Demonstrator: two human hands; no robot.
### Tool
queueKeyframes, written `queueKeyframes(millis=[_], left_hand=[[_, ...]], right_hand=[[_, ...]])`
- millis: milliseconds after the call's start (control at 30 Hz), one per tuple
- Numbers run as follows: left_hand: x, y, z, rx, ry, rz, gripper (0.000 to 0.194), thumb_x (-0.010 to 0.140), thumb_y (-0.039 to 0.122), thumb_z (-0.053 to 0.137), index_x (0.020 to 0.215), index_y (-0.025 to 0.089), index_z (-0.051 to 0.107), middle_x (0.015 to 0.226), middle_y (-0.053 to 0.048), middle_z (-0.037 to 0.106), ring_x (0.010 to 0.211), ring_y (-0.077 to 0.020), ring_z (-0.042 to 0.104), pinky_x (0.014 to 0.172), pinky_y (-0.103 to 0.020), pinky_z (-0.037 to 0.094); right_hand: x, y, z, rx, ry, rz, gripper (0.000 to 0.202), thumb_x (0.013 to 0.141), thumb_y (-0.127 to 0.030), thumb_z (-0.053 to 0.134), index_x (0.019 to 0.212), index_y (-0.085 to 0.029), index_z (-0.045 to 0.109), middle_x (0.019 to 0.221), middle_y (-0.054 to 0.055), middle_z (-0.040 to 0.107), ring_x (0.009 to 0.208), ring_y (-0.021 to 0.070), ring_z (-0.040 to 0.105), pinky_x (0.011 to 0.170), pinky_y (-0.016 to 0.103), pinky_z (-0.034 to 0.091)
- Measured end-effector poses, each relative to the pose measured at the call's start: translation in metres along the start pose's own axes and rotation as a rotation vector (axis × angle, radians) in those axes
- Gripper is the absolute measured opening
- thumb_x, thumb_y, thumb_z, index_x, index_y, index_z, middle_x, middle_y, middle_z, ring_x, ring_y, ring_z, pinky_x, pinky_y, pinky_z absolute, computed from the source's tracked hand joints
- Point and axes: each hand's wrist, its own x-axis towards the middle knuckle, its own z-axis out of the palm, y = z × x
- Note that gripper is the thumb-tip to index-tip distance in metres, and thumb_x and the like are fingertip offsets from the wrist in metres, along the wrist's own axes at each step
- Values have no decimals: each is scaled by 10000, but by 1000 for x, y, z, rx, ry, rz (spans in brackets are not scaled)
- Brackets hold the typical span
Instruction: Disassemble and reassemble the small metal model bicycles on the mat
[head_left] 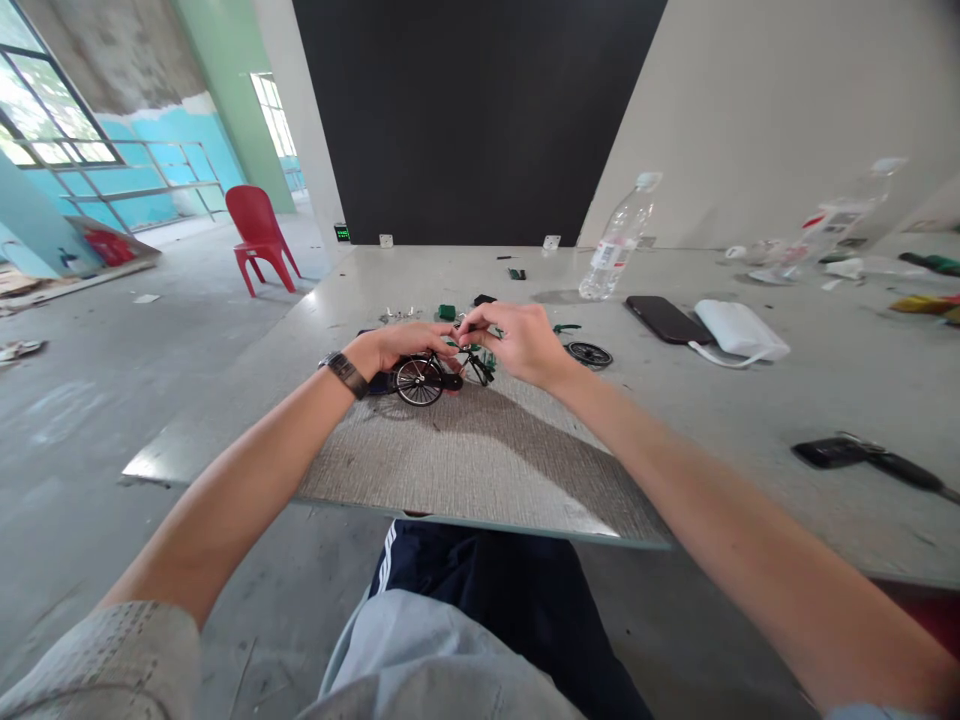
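Observation:
A small black model bicycle [450,380] stands on the table under my hands, its rear wheel [418,381] toward the left. My left hand [411,343] is closed on the top of its frame. Over the front end, my right hand [517,338] makes a pinch with thumb and forefinger. Whatever lies between those fingertips is too small to make out. To the right of my right hand a loose spoked wheel [589,354] lies flat. Small green parts [447,312] and clear bits [400,315] are scattered behind my hands.
Clear plastic bottles [616,240] stand at the back right. A dark phone [665,319], a white pouch [741,331] and black keys [831,452] lie on the right. The table's front edge [480,522] is close to my lap. A red chair [259,238] stands on the floor beyond.

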Motion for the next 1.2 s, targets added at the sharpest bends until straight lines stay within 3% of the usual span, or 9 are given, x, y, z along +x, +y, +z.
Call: queueKeyframes(millis=[233,400,467,533,633,733,867,1067,1200], left_hand=[[-2,3,8,52,15,28,424,721,157,761,1134,200,673,967,-64,765,864,-228,752,788,-359,599],[0,2,10,91,25,34,397,764,232,760,1146,207,653,1006,-75,758,917,-242,739,823,-389,590],[0,4,14,157,73,91,371,832,299,738,1178,206,642,1039,-92,761,998,-250,725,855,-380,576],[-1,7,18,187,151,169,414,911,350,685,1292,221,588,1071,-95,760,1027,-243,718,861,-368,569],[0,9,23,168,239,323,456,976,332,618,1408,246,502,1090,-89,750,1009,-219,723,867,-356,571],[2,8,23,205,313,482,444,1001,292,588,1432,259,488,1097,-82,740,1013,-197,725,922,-357,565],[6,5,21,250,345,558,432,1018,262,558,1440,270,469,1062,-57,744,986,-182,738,977,-380,558],[12,2,20,204,405,553,322,1014,231,546,1333,196,527,1108,-98,754,970,-200,756,920,-375,595],[16,-1,17,250,425,547,276,1000,272,570,1250,154,570,1088,-118,769,947,-198,760,917,-371,596]], right_hand=[[0,-2,0,12,25,106,68,946,-263,672,923,-201,690,856,40,773,814,192,708,758,335,476],[0,-13,-3,-27,8,110,105,938,-301,672,885,-211,681,839,34,748,805,189,675,755,338,464],[2,-18,-10,-13,69,98,147,960,-347,646,893,-219,673,854,32,739,819,187,665,763,338,466],[4,-18,-20,31,210,104,189,994,-395,597,949,-222,659,887,38,727,831,183,657,765,336,473],[3,-5,-36,62,354,174,290,1053,-457,466,1045,-218,630,805,32,666,734,173,616,696,336,463],[-3,14,-43,-2,246,300,444,1061,-563,386,1046,-204,648,718,23,614,597,158,513,605,339,395],[-7,25,-36,-35,31,265,534,948,-692,553,1057,-190,697,854,65,694,704,185,575,653,337,407],[-6,20,-26,13,95,301,558,855,-698,677,1069,-185,722,1075,134,744,947,267,662,787,377,474],[-7,21,-21,63,130,333,512,819,-667,727,989,-185,709,1036,123,740,937,261,655,787,373,462]])
